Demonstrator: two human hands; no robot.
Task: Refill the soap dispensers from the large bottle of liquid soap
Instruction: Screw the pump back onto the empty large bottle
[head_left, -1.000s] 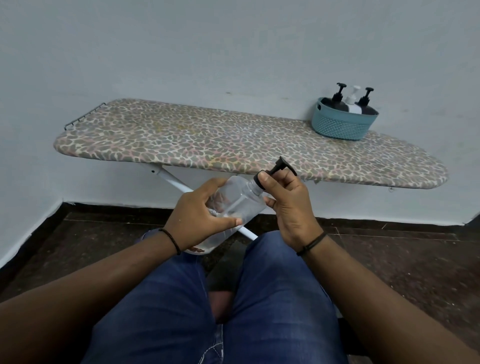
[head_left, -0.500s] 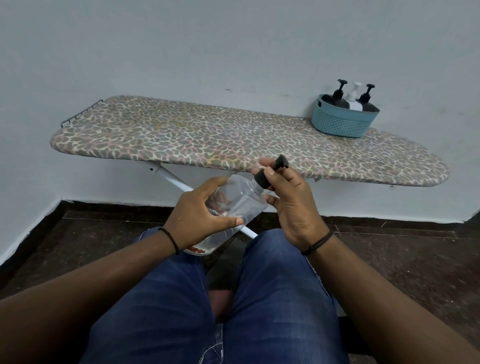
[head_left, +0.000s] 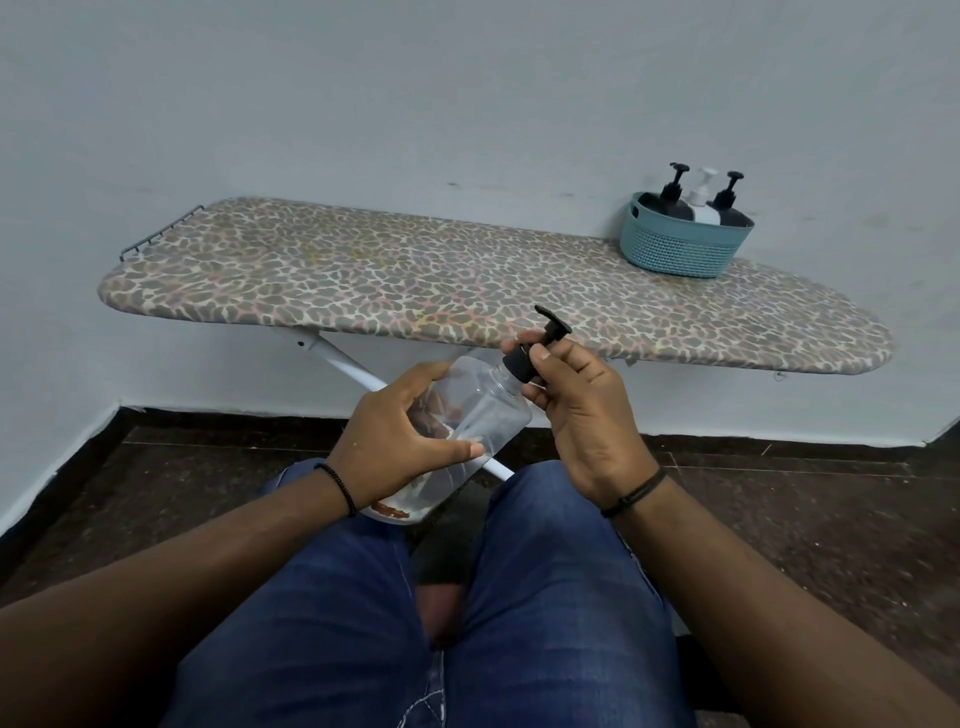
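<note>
A clear plastic dispenser bottle lies tilted over my lap, neck pointing up and right. My left hand grips its body from the left side. My right hand pinches the black pump cap at the neck; the pump head sticks up above my fingers. A little brownish residue sits at the bottle's bottom. On the board's far right, a teal basket holds two dark pump dispensers and a white one. No large soap bottle is in view.
A low ironing board with a spotted cover stands against the white wall, its white legs crossing behind the bottle. My knees in blue jeans fill the foreground. Dark floor lies to both sides.
The pump head has turned under my right hand's fingers, its spout pointing a different way in each frame. My left hand keeps the same grip on the bottle.
</note>
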